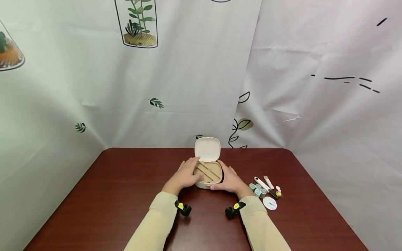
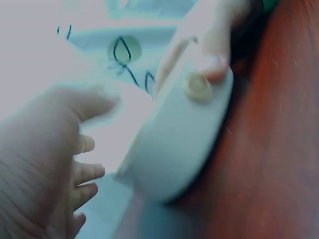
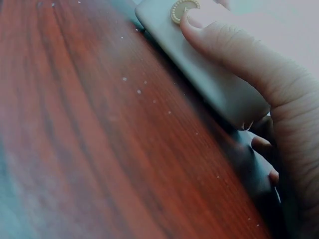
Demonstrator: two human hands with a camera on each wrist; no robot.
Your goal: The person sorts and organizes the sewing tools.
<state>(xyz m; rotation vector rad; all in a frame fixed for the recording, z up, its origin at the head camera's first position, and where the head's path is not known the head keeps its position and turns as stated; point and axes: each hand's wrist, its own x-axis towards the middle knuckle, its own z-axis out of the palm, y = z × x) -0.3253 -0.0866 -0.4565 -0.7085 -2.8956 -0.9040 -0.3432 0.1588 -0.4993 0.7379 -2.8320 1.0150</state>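
A small white case stands on the table with its white lid raised at the back. Inside it lies a beige tray divided by slanting ridges. My right hand grips the case's right side, thumb on the front wall beside the round gold clasp, fingers round the back corner. At the left side, my left hand is held over the case's edge with fingers loosely extended; in the left wrist view its thumb is lifted away from the front wall.
Right of my right forearm lie several small round pots or spools, a white-and-black handled tool, a small printed packet, a white disc and a little yellow item. A printed cloth hangs behind the brown table.
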